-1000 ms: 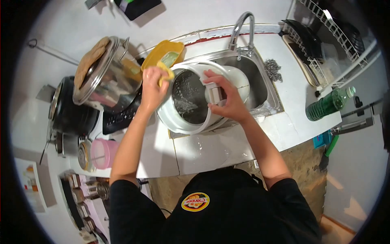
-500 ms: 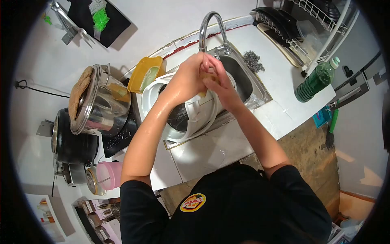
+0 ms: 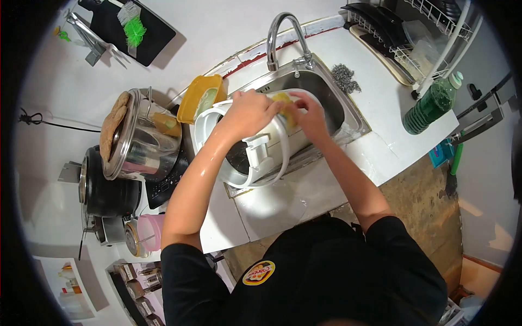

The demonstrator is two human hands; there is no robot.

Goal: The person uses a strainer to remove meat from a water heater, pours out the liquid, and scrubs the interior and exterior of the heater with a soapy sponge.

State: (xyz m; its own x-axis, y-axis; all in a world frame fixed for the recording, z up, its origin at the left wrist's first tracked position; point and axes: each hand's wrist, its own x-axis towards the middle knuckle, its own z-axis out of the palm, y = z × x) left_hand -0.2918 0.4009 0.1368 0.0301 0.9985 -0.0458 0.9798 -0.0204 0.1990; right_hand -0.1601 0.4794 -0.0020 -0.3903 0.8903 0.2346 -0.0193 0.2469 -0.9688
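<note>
A white round plastic vessel point(image 3: 262, 155) with a handle-like rim and a dark part inside lies tilted over the sink point(image 3: 356, 122). My left hand point(image 3: 251, 113) is closed over its upper rim. On the right, my right hand point(image 3: 310, 117) pinches a yellow sponge point(image 3: 286, 107) against the vessel's outer side. Both hands are wet and close together. The left fingertips are partly hidden behind the rim and sponge.
Behind the sink rises a chrome faucet point(image 3: 280, 32). A yellow tub point(image 3: 196, 98) and a steel pot point(image 3: 152, 136) stand left. To the right are a steel scourer point(image 3: 346, 79), a green bottle point(image 3: 429, 108) and a dish rack point(image 3: 405, 54).
My hands, earlier clasped together around the sponge above the vessel, have come apart and lowered. The left has taken the rim; the right presses the sponge to the side.
</note>
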